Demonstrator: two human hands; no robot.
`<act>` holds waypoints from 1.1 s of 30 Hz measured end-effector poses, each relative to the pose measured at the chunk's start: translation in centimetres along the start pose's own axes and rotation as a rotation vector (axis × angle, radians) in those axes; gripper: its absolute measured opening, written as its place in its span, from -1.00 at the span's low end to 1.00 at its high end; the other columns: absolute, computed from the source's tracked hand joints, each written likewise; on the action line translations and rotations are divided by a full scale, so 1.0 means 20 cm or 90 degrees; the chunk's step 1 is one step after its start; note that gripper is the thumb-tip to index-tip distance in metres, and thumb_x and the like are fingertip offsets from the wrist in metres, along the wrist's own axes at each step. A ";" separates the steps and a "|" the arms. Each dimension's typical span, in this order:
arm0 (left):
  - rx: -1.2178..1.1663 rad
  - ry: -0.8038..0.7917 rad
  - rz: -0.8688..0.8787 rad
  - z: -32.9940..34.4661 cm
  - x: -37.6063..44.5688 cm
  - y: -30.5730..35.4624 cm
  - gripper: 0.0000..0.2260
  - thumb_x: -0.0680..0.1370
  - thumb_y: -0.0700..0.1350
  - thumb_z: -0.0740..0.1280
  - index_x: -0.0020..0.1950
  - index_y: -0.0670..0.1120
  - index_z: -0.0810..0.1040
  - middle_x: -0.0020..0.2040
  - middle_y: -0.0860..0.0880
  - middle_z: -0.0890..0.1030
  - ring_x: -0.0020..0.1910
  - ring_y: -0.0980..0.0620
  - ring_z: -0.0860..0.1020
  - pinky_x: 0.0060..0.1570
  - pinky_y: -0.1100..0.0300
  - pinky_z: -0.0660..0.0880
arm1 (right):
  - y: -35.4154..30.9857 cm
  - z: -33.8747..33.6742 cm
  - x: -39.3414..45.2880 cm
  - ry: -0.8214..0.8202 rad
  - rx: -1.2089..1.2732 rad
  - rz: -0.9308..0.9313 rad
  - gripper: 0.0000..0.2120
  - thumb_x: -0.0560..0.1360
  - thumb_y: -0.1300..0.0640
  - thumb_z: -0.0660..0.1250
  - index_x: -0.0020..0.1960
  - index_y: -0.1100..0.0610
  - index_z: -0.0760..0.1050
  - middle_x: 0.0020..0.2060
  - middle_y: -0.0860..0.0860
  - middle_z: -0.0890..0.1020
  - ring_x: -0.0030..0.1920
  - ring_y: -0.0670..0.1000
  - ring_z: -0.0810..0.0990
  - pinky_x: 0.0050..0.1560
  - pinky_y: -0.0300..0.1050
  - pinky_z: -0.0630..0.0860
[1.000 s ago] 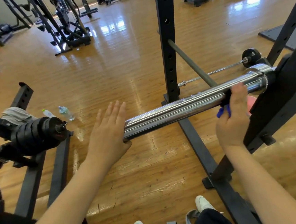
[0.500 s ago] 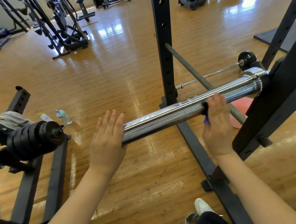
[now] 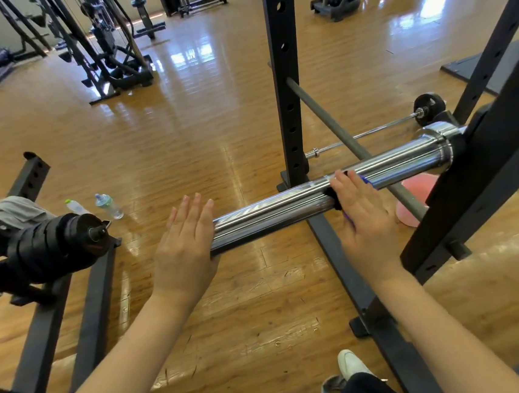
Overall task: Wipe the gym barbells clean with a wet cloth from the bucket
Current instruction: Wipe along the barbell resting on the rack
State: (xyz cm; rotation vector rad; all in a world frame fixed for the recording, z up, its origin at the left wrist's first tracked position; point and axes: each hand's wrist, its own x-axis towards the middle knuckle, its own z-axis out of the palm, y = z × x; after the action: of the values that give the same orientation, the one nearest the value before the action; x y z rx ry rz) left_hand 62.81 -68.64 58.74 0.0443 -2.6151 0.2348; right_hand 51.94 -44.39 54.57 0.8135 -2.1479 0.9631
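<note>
Head view: a chrome barbell sleeve [image 3: 324,194] runs from the lower left up to the right, where its collar meets the black rack upright [image 3: 482,156]. The left hand [image 3: 183,251] lies flat against the sleeve's free end, fingers [image 3: 189,207] straight and close together, holding nothing. The right hand [image 3: 365,218] presses a dark cloth [image 3: 334,200] with a blue edge onto the sleeve near its middle, fingers laid over the top of the bar; little of the cloth shows beneath the hand. A pink bucket [image 3: 416,194] stands on the wooden floor [image 3: 201,129] just beyond the bar, partly hidden. Two water bottles [image 3: 108,206] lie on the floor at left.
</note>
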 end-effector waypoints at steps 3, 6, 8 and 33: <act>-0.007 -0.019 0.012 -0.01 0.01 -0.01 -0.25 0.11 -0.30 0.62 0.27 -0.34 0.46 0.23 -0.32 0.52 0.24 -0.29 0.49 0.27 -0.15 0.28 | 0.06 -0.14 0.06 -0.035 0.040 0.057 -0.56 0.51 0.37 0.14 0.39 0.23 0.37 0.29 0.05 0.47 0.34 0.00 0.39 0.40 -0.25 0.24; -0.022 -0.021 0.008 0.00 0.01 -0.02 -0.30 0.14 -0.31 0.60 0.25 -0.33 0.49 0.22 -0.30 0.54 0.23 -0.27 0.51 0.26 -0.13 0.29 | 0.12 -0.22 0.15 0.003 0.051 0.244 -0.57 0.56 0.34 0.14 0.42 0.20 0.33 0.29 0.11 0.49 0.33 0.06 0.41 0.35 -0.10 0.34; -0.033 -0.006 0.006 0.01 0.01 -0.01 -0.34 0.15 -0.33 0.58 0.23 -0.33 0.51 0.20 -0.29 0.55 0.21 -0.27 0.52 0.26 -0.13 0.31 | 0.09 -0.20 0.18 0.004 0.012 0.265 -0.56 0.56 0.39 0.16 0.42 0.24 0.33 0.32 0.17 0.47 0.37 0.13 0.39 0.36 -0.05 0.31; -0.010 -0.011 -0.011 0.00 0.01 0.00 -0.38 0.17 -0.36 0.57 0.21 -0.34 0.51 0.17 -0.31 0.56 0.21 -0.31 0.51 0.29 -0.24 0.24 | -0.05 -0.10 0.17 -0.156 0.027 0.071 -0.57 0.45 0.45 0.25 0.31 0.26 0.46 0.21 0.14 0.56 0.31 0.10 0.44 0.38 -0.09 0.29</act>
State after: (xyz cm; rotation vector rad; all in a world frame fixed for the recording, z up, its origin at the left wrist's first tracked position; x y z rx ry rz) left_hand 62.66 -68.65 58.78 0.0638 -2.6323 0.2086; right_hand 51.31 -44.30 58.56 0.8787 -2.4111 1.0120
